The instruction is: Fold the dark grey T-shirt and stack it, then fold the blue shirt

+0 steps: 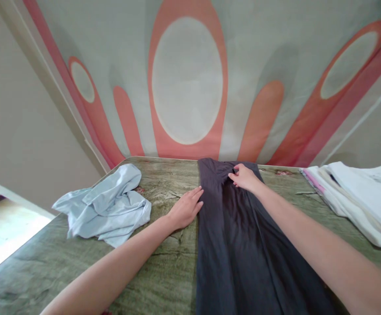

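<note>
A dark grey garment [239, 245] lies stretched lengthwise along the green marbled table [164, 271], reaching its far edge. My left hand [186, 209] lies flat with fingers together, fingertips touching the garment's left edge. Near the garment's far end, my right hand [244, 177] rests on the cloth with its fingers curled, pinching a fold of the fabric.
A crumpled light blue shirt [107, 205] lies at the table's left side. A pile of white cloths [361, 197] sits at the right. Behind the table hangs a grey wall cloth with pink and white ovals [187, 83]. The floor shows at the lower left.
</note>
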The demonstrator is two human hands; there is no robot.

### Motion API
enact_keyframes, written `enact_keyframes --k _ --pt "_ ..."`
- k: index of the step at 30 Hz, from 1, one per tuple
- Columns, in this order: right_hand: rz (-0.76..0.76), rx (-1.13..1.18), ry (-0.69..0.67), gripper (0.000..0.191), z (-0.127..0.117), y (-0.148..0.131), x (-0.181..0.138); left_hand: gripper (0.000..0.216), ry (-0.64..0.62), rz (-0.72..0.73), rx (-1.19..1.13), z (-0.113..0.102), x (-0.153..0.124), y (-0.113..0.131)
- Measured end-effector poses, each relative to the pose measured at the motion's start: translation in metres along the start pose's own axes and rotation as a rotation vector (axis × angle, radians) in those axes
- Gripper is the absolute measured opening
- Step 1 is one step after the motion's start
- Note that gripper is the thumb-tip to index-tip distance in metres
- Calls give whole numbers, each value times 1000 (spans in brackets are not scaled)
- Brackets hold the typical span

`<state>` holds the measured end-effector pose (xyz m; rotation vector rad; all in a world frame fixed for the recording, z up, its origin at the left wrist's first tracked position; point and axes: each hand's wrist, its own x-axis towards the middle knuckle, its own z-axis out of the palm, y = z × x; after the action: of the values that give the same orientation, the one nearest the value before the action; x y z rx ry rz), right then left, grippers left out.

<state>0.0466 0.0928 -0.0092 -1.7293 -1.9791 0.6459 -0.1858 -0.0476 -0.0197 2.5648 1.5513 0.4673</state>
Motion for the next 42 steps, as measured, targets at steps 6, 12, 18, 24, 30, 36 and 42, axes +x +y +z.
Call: enact_keyframes --k 6,12,18,24,30,36,42 --pt "6 -141 66 45 19 -12 8 44 -22 4 54 -3 -1 1" --pt "-130 -231 171 36 11 -17 -3 45 -23 11 80 -1 -1 2" --pt "-204 -389 161 26 4 -7 -17 50 -28 14 65 -5 -3 5" --pt "-434 -361 179 30 -7 -17 -38 53 -70 45 54 -10 -5 7" --pt "-780 -338 -153 53 15 -24 -83 61 -135 112 89 -13 -9 10" --pt "-559 -460 -112 58 18 6 -93 67 -157 112 112 -16 -12 12" --pt "-672 -398 -171 51 13 3 -109 70 -171 149 96 -19 -16 20"
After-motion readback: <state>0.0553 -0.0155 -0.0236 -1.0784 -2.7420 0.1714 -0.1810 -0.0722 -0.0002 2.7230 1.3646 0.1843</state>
